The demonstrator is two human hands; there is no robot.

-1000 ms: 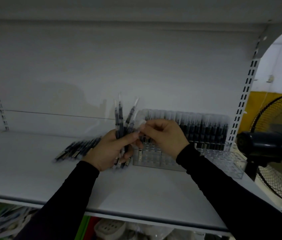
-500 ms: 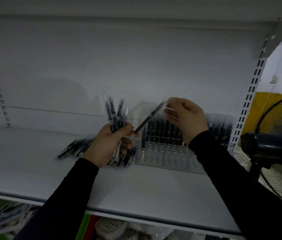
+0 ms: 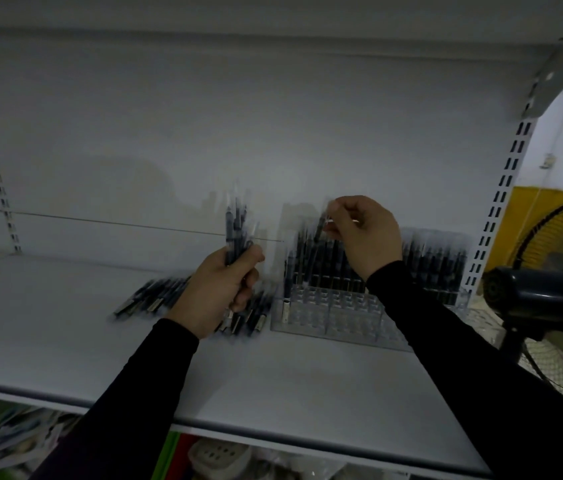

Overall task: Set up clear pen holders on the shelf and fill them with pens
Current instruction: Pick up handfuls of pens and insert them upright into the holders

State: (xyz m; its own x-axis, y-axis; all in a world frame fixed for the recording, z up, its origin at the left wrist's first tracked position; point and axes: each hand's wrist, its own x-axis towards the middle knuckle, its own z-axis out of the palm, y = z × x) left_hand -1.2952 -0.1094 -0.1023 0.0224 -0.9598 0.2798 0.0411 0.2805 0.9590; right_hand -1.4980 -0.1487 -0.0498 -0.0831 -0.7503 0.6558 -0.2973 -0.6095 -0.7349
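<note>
The clear pen holder [image 3: 333, 315] sits on the white shelf [image 3: 65, 327], toward the right end and close to the back wall. Its front rows show open little holes. One pen stands at its front left corner, and its back rows are full of dark pens [image 3: 436, 268] standing up straight.

The left hand [image 3: 219, 292] is just to the left of the holder, above the shelf. Its fingers are wrapped tight around a bunch of pens [image 3: 237, 230]. The pens stick up above the fist and also poke out below it. They look blurry.

The right hand [image 3: 365, 233] is up over the back part of the holder. Its thumb and first fingers are pinched on the top of a single pen [image 3: 320, 230]. That pen hangs down and leans a bit to the left, with its low end near the pens in the back rows. It is too blurry to tell if it touches them.

More loose pens [image 3: 150, 296] lie flat on the shelf behind the left hand, nearer the middle. Both arms wear black sleeves. A dark fan [image 3: 550, 292] stands past the right end of the shelf. Below the front edge of the shelf there are some colorful things, too dim to tell what they are.
</note>
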